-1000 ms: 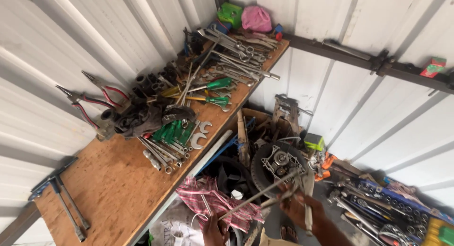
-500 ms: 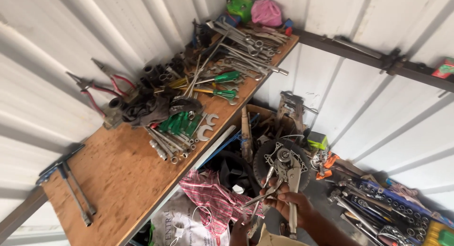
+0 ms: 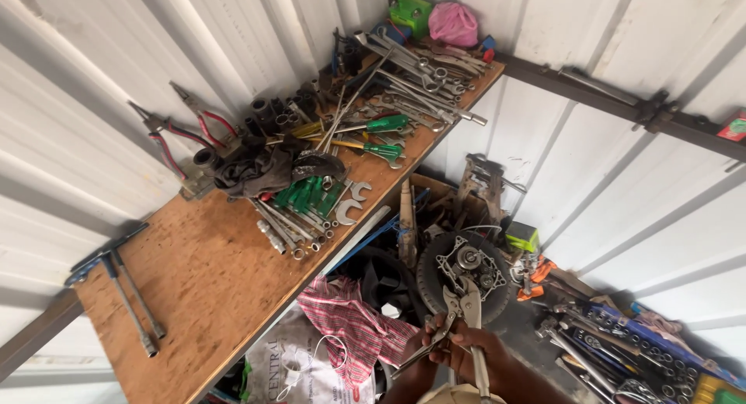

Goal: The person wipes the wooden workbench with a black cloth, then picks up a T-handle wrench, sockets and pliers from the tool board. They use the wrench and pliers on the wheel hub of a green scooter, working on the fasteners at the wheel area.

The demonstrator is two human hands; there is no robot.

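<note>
White corrugated metal walls (image 3: pixel 637 194); wooden workbench (image 3: pixel 194 272) alongside; daylight.

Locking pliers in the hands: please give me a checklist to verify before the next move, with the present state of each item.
1. Locking pliers held in a hand: ok, fingers wrap the handles.
2. Pliers jaws closed on a part: cannot tell; the jaws lie over the round metal assembly.
3. Assembly resting steady: cannot tell, clutter surrounds it.
4. Which hand holds the pliers: cannot tell, the hands overlap at the frame's bottom edge.
5. Spare tools in view: ok, wrenches and green-handled screwdrivers lie on the wooden bench.
</note>
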